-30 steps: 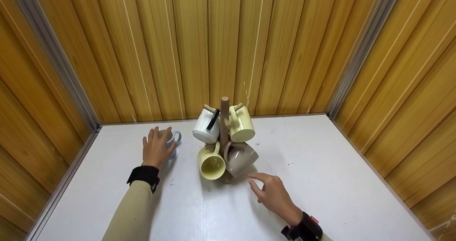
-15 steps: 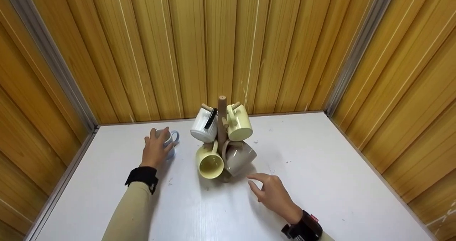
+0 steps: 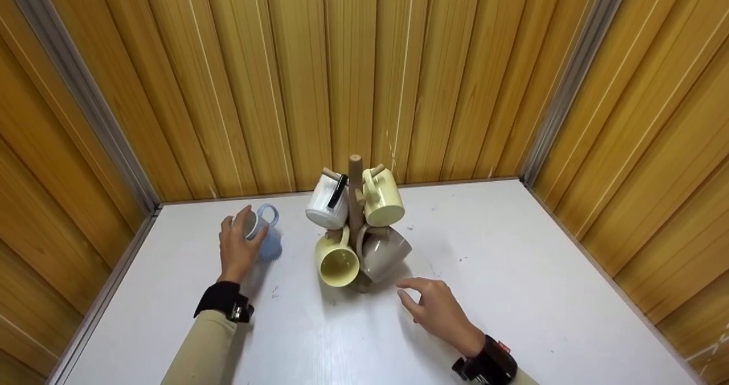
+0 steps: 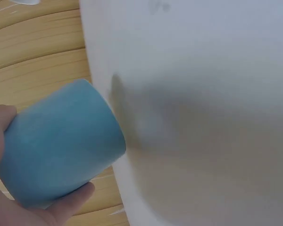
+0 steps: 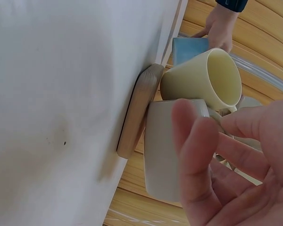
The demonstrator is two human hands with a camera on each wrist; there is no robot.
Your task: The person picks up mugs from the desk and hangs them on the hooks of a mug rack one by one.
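Observation:
My left hand (image 3: 234,250) grips a light blue mug (image 3: 270,244) near its rim, at the left of the white table. The mug tilts, its mouth towards the palm and its handle up and away from me. In the left wrist view the blue mug (image 4: 61,141) sits between thumb and fingers, its base just over the table. My right hand (image 3: 439,312) holds nothing, fingers loosely bent, in front of the wooden mug tree (image 3: 355,181). Nearest to it hangs a grey mug (image 3: 387,255), overlapped by the fingers in the right wrist view.
On the tree's pegs also hang a white mug (image 3: 323,207) with a black handle, an upper yellow mug (image 3: 387,203) and a lower yellow mug (image 3: 324,253). Wood-look panels (image 3: 296,77) enclose the table (image 3: 512,271) at the back and sides.
My left hand has shifted slightly left and turned, tipping the blue mug so its handle points more upward. The right hand has stayed in place.

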